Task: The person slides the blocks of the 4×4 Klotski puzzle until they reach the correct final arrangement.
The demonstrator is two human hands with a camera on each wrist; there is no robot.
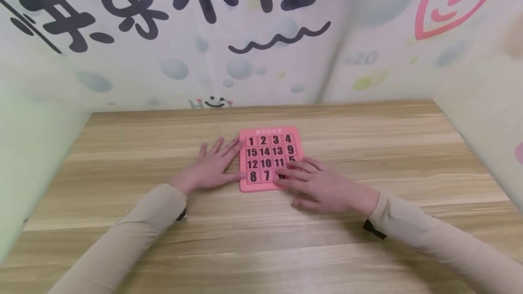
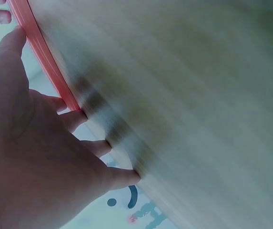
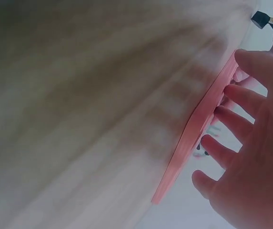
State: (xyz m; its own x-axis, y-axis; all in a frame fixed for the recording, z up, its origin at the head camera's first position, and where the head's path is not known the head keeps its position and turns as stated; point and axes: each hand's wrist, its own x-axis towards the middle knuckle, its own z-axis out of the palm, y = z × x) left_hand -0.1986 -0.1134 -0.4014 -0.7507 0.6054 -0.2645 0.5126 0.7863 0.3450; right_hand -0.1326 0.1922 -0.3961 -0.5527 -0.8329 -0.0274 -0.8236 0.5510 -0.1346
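Note:
A pink sliding number puzzle (image 1: 261, 188) lies flat on the wooden table, its top row reading 1, 2, 3, 4 and its second row 15, 14, 13, 9. My left hand (image 1: 210, 167) is spread beside it, with thumb and index fingertip touching its left edge; the left wrist view shows that pink edge (image 2: 45, 59) against the thumb. Over the lower right tiles reach the extended fingers of my right hand (image 1: 327, 187), partly covering the 5 and the tile at lower right. In the right wrist view the fingers look slightly bent above the puzzle's side (image 3: 186, 138).
The wooden table (image 1: 245, 248) extends around the puzzle on all sides. Behind it stands a pale wall (image 1: 196, 80) with large black characters and a pink heart (image 1: 449, 8). Side walls border the table at left and right.

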